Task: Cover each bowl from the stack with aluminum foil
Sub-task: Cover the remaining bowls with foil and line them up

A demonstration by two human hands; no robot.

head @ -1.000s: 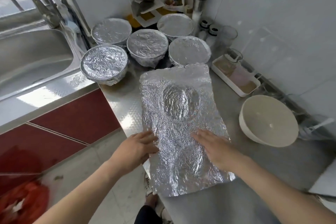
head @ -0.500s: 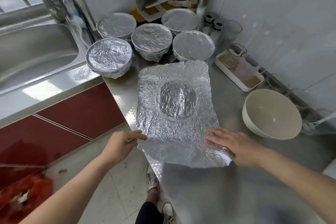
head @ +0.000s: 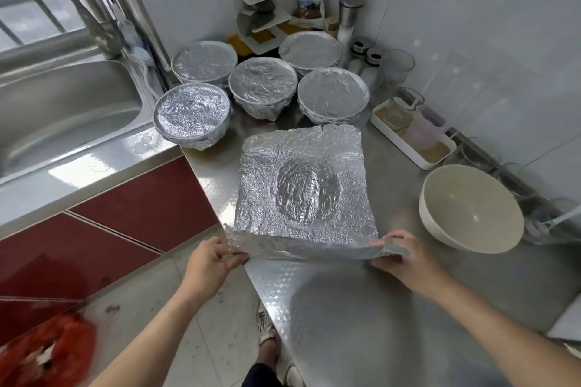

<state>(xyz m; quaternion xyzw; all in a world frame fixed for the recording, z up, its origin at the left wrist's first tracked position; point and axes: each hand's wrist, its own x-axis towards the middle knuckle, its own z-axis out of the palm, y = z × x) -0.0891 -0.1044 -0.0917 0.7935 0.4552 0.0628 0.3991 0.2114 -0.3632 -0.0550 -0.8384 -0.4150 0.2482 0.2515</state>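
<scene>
Foil sheet [head: 301, 188] lies on the tabletop [head: 345, 308], near edge lifted; left hand [head: 209, 264] and right hand [head: 405, 258] pinch its near corners, uncovered bowl [head: 471, 209] at right

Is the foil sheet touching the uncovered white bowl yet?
Apart. The head view shows bare counter between the foil sheet and the white bowl.
</scene>
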